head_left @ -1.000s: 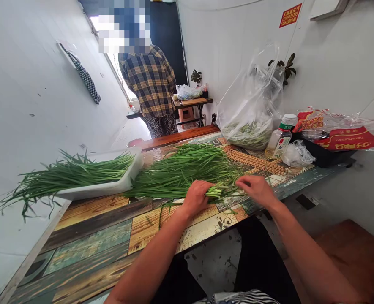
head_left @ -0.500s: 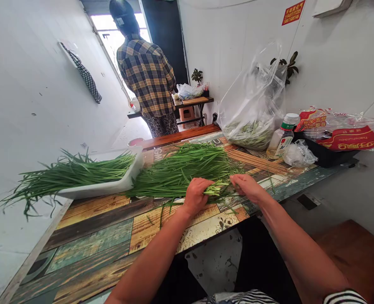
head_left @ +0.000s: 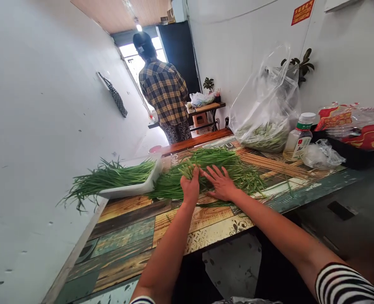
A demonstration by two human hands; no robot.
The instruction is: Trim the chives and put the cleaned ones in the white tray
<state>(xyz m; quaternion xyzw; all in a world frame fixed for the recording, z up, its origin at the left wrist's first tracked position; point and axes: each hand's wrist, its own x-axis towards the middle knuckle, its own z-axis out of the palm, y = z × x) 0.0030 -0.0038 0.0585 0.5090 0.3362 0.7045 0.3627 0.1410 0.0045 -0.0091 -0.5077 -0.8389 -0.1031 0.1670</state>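
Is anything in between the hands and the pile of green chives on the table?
No, nothing visible. The left hand grips some of the chives, and the right hand lies flat on them, fingers spread.

The red wall sign (head_left: 302, 12), bottle label (head_left: 301, 141) and red packets (head_left: 369, 136) bear print too small to read.

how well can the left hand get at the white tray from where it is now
Probably yes: the left hand sits just right of the white tray, with only the low chive pile between them, nothing tall. But it is closed around a bunch of chives, so it is not free to grip.
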